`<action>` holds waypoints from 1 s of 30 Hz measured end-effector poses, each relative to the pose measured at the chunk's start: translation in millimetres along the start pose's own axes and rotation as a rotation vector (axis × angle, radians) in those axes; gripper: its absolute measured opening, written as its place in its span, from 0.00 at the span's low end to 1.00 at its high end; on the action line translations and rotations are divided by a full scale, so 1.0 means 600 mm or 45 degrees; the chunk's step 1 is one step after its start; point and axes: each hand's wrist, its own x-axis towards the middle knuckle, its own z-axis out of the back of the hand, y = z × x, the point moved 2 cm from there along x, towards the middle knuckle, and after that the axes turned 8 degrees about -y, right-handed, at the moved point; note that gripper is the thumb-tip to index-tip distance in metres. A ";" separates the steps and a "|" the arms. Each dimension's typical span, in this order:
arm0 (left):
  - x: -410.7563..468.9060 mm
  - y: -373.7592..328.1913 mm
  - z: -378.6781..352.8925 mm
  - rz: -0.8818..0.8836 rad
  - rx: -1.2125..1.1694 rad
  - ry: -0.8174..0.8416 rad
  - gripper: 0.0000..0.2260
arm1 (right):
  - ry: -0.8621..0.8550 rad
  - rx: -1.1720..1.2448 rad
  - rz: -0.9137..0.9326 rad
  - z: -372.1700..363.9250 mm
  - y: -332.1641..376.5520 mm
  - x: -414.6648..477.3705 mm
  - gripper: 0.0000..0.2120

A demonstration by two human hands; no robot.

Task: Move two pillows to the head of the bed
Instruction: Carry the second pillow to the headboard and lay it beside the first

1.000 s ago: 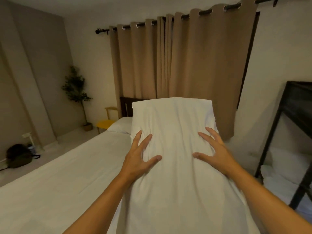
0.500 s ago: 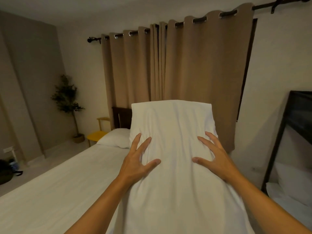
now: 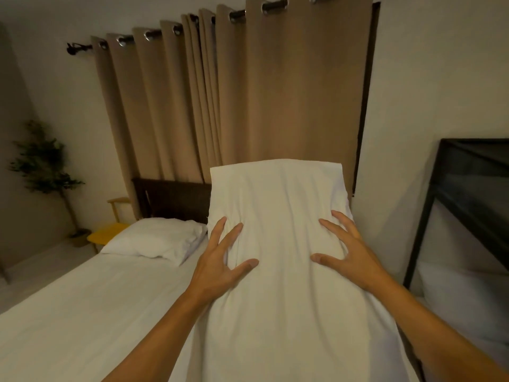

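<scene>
Both hands, left hand (image 3: 220, 267) and right hand (image 3: 354, 261), have fingers splayed flat against the big white fabric pillow (image 3: 278, 221); nothing seems hooked underneath, so it could slip onto the white-sheeted bed (image 3: 82, 312).

Two bare forearms enter from the bottom edge of the view, with no sleeve, cuff or glove showing on either. The left hand (image 3: 220, 267) and the right hand (image 3: 351, 260) are uncovered too. No ring sits on any finger that shows, and neither wrist carries a watch or band. The fingernails are short and plain. The arms are slim, with smooth outlines from wrist toward elbow.
</scene>
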 end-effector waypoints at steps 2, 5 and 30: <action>0.028 0.000 -0.033 -0.013 0.013 0.004 0.37 | -0.009 -0.015 0.000 0.008 -0.032 0.024 0.38; 0.066 0.008 -0.077 -0.023 0.024 0.014 0.37 | -0.015 -0.031 -0.011 0.010 -0.080 0.059 0.39; 0.470 0.213 -0.441 0.144 0.202 -0.058 0.34 | 0.159 0.070 0.046 -0.115 -0.510 0.541 0.38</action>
